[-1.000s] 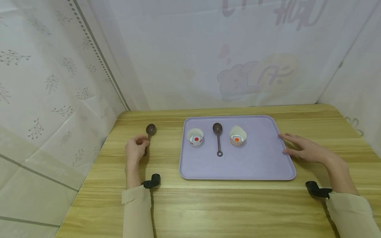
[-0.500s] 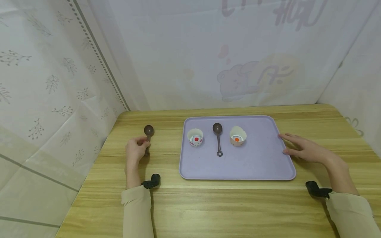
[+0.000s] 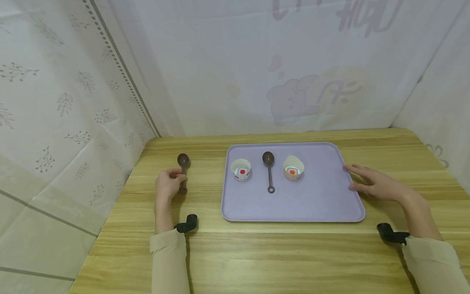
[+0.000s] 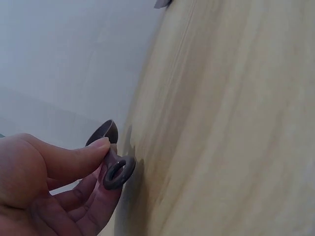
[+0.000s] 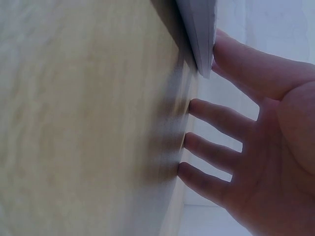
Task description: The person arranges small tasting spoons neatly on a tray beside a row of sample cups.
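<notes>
My left hand (image 3: 167, 184) pinches the handle of a brown measuring spoon (image 3: 183, 159) at the left of the table. Thumb and fingers clasp it near the ring end (image 4: 129, 166) in the left wrist view, close to the tabletop, its bowl pointing away. At the opposite side, my right hand (image 3: 380, 184) rests with spread fingers against the right rim of a lilac tray (image 3: 293, 210). On that tray lie a second brown measuring spoon (image 3: 268, 158), a white cup with red marks (image 3: 241, 177) and a pinkish cup (image 3: 292, 177). Red and orange pieces show inside the cups.
The wood-grain table (image 3: 257, 261) runs up to a pale printed curtain (image 3: 220, 81) at the back. Another patterned curtain (image 3: 73, 122) hangs along the left side. Each wrist carries a black camera mount, such as the left one (image 3: 187, 223).
Between my left fingers the spoon has turned slightly: its bowl has shifted a little left and its handle end a little right. My right hand and the tray have stayed put.
</notes>
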Tool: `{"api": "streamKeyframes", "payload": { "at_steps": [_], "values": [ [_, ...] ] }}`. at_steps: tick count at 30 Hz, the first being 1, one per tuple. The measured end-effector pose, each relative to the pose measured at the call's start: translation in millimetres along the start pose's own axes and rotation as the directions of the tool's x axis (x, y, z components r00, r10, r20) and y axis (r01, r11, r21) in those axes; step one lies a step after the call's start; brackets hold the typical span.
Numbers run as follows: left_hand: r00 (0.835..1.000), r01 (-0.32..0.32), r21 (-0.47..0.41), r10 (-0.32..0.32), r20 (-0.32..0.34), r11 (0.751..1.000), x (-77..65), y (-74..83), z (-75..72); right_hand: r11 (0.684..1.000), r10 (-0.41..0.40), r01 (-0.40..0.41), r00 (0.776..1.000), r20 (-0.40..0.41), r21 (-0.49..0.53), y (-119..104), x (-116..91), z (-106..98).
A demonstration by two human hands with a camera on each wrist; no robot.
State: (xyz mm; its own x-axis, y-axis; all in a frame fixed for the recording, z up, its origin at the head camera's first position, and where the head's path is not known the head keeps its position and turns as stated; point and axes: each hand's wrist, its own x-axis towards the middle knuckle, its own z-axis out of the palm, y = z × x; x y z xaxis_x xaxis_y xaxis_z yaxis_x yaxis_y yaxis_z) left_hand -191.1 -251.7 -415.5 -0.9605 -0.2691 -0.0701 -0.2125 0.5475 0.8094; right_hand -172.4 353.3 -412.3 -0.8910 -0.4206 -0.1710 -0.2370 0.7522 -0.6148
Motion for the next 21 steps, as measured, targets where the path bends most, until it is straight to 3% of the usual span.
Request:
{"api": "streamKeyframes", "payload": {
  "at_steps": [6,21],
  "values": [
    [1.000,0.021,-0.074,-0.020,0.016,0.997,-1.1,4.9,-0.8,1.000,0.002,-0.002,1.000,0.001,0.005,-1,0,0],
    [1.000,0.006,-0.145,-0.003,0.024,0.989,-4.5,20.3,-1.2,1.000,-0.002,0.002,1.000,-0.001,-0.002,-1,-1,0]
  ]
}}
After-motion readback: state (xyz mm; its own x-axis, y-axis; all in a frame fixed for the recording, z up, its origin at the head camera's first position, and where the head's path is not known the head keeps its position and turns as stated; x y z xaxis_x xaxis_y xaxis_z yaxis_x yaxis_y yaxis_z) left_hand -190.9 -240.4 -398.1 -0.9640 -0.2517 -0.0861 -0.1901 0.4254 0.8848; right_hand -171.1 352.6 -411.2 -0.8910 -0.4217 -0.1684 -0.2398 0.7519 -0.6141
